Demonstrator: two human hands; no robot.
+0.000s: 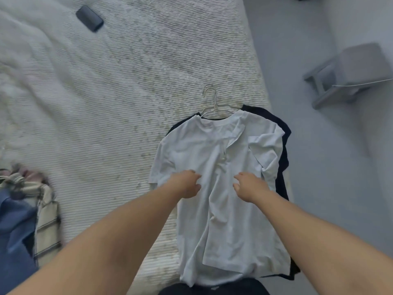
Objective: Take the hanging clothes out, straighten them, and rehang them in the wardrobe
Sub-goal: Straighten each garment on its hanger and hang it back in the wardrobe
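Both arms are reaching forward; left hand [188, 184] and right hand [247, 186] are resting on the white t-shirt [214, 209], fingers curled, possibly pinching fabric. It's lying on hangers [212, 103] over a dark garment [280, 145] at the bed [106, 103] edge.

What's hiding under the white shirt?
A dark shirt lies under the white shirt, peeking out along its right side and at the collar. Both sit on the bed. How much of the dark shirt is covered cannot be seen.
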